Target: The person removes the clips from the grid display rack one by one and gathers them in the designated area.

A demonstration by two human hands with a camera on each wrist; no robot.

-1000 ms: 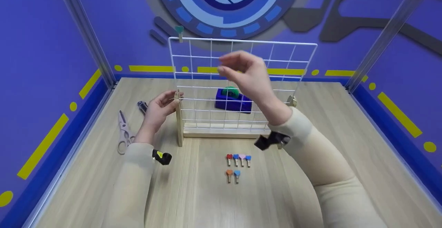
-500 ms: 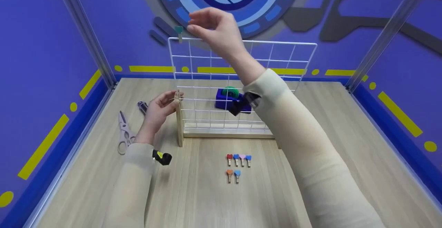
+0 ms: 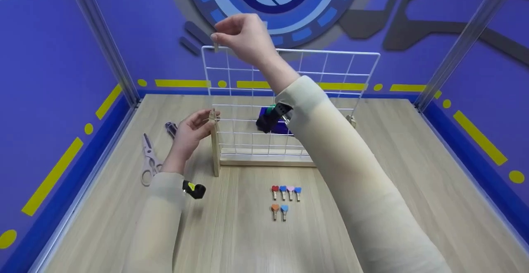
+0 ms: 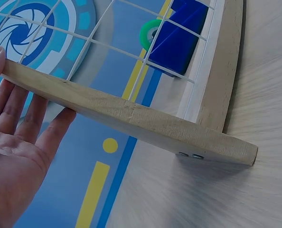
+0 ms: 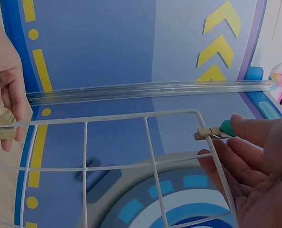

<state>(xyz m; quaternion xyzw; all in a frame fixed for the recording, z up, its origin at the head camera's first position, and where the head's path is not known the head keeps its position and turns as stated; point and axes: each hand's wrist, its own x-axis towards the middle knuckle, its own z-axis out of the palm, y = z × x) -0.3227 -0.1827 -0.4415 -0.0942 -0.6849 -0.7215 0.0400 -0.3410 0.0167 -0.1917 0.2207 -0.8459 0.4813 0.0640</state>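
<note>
My right hand pinches a small wooden clothespin with a green heart on its end. The peg is clipped on the top wire of the white grid panel, near its upper left corner. In the right wrist view my thumb presses the heart, and the fingers lie behind the peg. My left hand grips the upper end of the wooden side post of the grid's stand, thumb on one side and fingers on the other. The stand is upright on the table.
Several heart clothespins lie in two rows before the stand, among them a red one and an orange one. Scissors and a dark-handled tool lie at left. Behind the grid stands a blue tape dispenser.
My right hand has moved up and left from in front of the grid to the green heart clothespin and now pinches it. My left hand has stayed on the post.
</note>
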